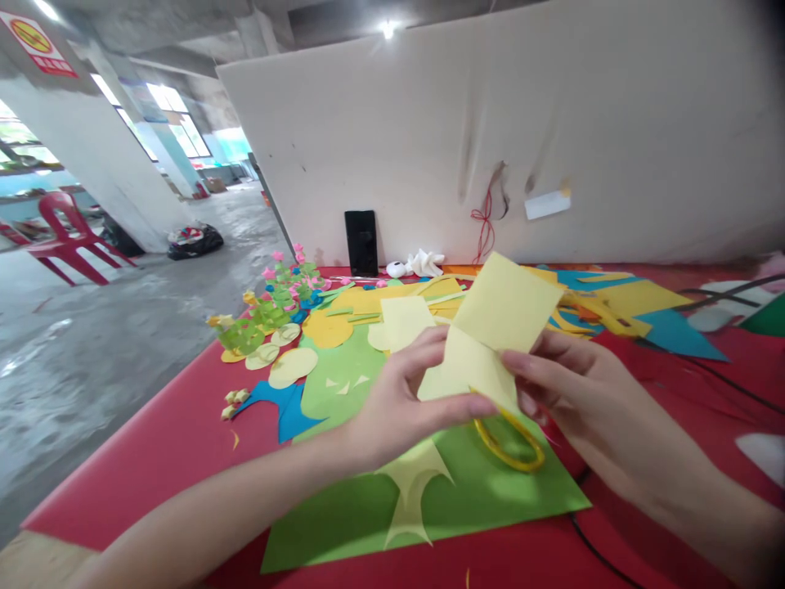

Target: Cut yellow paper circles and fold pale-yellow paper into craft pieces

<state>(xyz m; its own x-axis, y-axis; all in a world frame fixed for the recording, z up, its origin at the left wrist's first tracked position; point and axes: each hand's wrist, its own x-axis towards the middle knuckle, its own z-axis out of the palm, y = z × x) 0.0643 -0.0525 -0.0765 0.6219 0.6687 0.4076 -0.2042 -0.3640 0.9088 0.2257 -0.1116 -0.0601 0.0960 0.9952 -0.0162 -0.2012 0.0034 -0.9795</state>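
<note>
A folded, pale yellow piece of paper (506, 303) is held up over the table, creased across its middle. My left hand (408, 393) pinches its left and lower edge, thumb in front and fingers behind. With thumb and fingers closed, my right hand (567, 384) grips its right side near the crease. Below the paper, by my right fingers, hangs a yellow loop (512, 462) that looks like a scissors handle; its other parts are hidden. Under my hands lies a green sheet (491, 507) with a pale yellow offcut (412, 495) with curved cut-outs on it.
Paper flowers (288, 286) stand at the table's left edge, near pale paper discs (293, 368) and a blue offcut (285, 409). A yellow glue gun (604, 315) lies right among coloured scraps. A black phone-like slab (361, 243) leans against the white board (417, 147). Black cables (736, 380) cross the right side.
</note>
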